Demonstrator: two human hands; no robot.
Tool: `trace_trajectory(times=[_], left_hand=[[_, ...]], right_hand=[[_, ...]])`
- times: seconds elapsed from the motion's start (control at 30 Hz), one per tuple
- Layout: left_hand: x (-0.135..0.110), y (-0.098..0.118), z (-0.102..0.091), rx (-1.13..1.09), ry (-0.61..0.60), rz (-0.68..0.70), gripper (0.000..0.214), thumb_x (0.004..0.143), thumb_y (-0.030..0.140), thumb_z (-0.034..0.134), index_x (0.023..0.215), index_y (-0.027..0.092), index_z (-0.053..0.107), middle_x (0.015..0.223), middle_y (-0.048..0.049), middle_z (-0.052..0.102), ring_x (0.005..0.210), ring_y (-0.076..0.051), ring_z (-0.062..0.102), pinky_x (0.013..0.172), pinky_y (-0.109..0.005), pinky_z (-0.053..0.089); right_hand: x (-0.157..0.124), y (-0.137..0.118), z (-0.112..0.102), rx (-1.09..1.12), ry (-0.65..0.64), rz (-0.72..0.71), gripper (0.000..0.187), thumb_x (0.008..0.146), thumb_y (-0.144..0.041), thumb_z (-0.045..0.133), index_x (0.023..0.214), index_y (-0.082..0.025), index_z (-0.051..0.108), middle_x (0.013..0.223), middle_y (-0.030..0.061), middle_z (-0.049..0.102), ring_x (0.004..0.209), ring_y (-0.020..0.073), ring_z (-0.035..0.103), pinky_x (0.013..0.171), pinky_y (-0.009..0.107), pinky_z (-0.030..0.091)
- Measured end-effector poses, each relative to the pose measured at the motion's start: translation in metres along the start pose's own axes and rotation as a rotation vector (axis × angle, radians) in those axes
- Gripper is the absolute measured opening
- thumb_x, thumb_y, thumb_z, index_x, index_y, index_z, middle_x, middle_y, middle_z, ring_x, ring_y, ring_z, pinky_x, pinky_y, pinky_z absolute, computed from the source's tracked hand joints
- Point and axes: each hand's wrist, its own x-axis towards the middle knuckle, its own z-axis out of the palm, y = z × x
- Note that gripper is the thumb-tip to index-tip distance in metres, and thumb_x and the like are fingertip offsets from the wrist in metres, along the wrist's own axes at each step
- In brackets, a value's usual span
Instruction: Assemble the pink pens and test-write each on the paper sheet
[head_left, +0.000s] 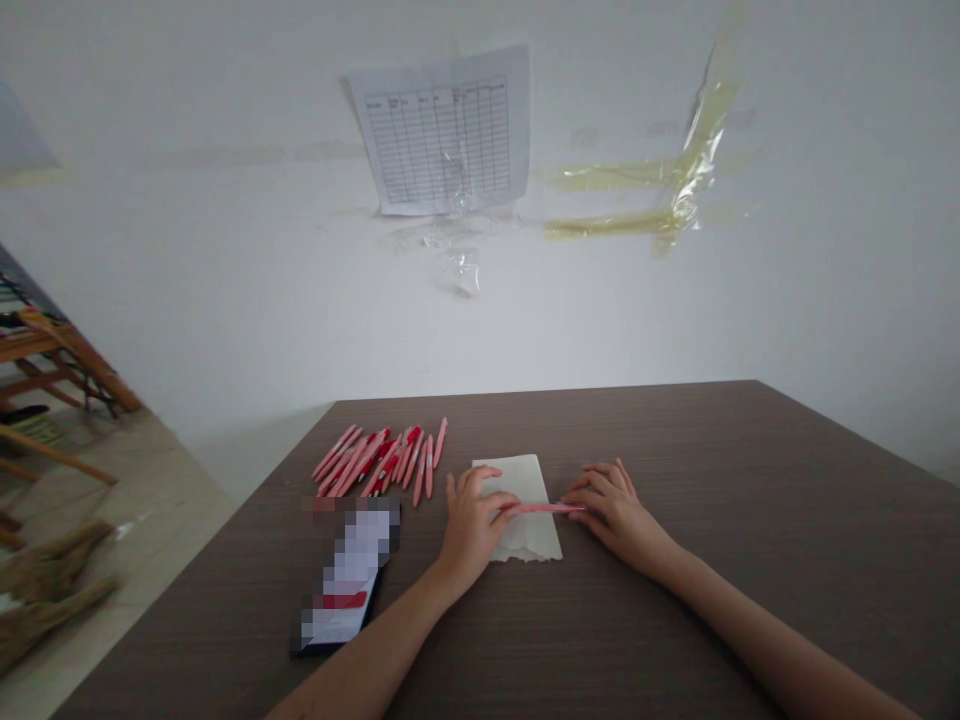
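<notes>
A pink pen (541, 508) lies crosswise over a pale paper sheet (534, 540) on the dark wooden table (750, 520). My left hand (470, 522) pinches the pen's left end, its palm resting on the paper's left edge. My right hand (613, 508) pinches the right end of the same pen, fingers curled on the table beside the sheet. A pile of several pink and red pens (384, 460) lies just left of my left hand.
A black phone (347, 575) with a blurred screen lies at the near left. On the white wall hang a printed table sheet (442, 130) and strips of yellowed tape (660, 190). Wooden furniture (52, 370) stands on the floor at left.
</notes>
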Motion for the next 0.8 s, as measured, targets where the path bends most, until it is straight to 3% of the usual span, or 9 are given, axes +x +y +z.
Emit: trace_trajectory(times=[0.4,0.57,0.8], left_hand=[[-0.0002,0.0012,-0.0011,0.010,0.022,0.020,0.008,0.082,0.028,0.072,0.087,0.033,0.076,0.121,-0.0031,0.060,0.122,-0.026,0.049,0.111,-0.067,0.018],[0.0007,0.0019,-0.0008,-0.001,0.040,-0.031,0.005,0.082,0.031,0.072,0.084,0.032,0.077,0.119,-0.0036,0.062,0.120,-0.026,0.051,0.110,-0.065,0.022],[0.0011,0.0005,0.0000,-0.039,0.034,-0.074,0.006,0.082,0.029,0.072,0.084,0.032,0.077,0.118,-0.0040,0.061,0.118,-0.027,0.051,0.109,-0.064,0.023]], right_hand=[[0.0005,-0.0007,0.0046,-0.015,0.008,-0.019,0.023,0.098,-0.034,0.049,0.095,-0.029,0.071,0.108,0.0050,0.067,0.123,0.0270,0.048,0.112,0.066,0.022],[0.0001,-0.0007,0.0012,-0.008,-0.014,-0.003,0.016,0.094,-0.037,0.056,0.101,-0.030,0.068,0.110,0.0049,0.066,0.124,0.0282,0.047,0.111,0.067,0.023],[-0.0003,-0.0002,0.0003,-0.015,-0.001,0.009,0.010,0.093,-0.031,0.057,0.094,-0.026,0.066,0.112,0.0065,0.063,0.125,0.0284,0.045,0.111,0.067,0.024]])
